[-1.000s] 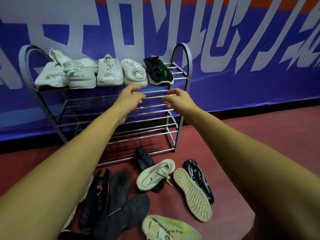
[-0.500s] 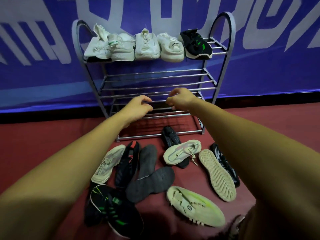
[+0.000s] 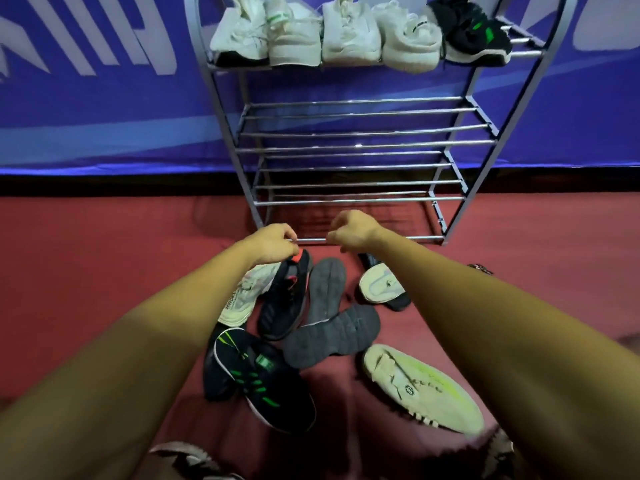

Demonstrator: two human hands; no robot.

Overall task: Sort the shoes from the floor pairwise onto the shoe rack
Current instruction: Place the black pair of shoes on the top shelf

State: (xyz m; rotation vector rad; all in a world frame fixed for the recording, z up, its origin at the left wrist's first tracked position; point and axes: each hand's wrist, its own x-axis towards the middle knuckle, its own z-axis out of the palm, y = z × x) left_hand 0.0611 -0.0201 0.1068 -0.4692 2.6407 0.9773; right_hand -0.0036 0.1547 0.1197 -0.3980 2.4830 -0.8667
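While both arms are reaching out over the heap on the floor (image 3: 104, 258), the left hand (image 3: 273, 245) is hovering right at the orange heel of a black shoe (image 3: 284, 306). Its fingers are curling downward with the tips hidden, so I cannot tell whether they are pinching that heel. The right hand (image 3: 353, 230) is hanging just beside it, fingers loosely curling round nothing.

Behind them the shoe rack (image 3: 346, 147) is standing against the blue banner (image 3: 104, 98), its lower rails showing end to end. Four white shoes (image 3: 349, 39) and a black-and-green shoe (image 3: 474, 36) are sitting side by side on the top shelf, their upper parts cut off by the frame.

On the floor, two grey soles (image 3: 332, 336) are lying face up and crossing. A green-striped shoe (image 3: 256, 372) is lying near the left forearm and a pale yellowish shoe (image 3: 419, 386) by the right. A white shoe (image 3: 379, 287) is half disappearing under the right arm. Red floor is lying open to the left of the pile.
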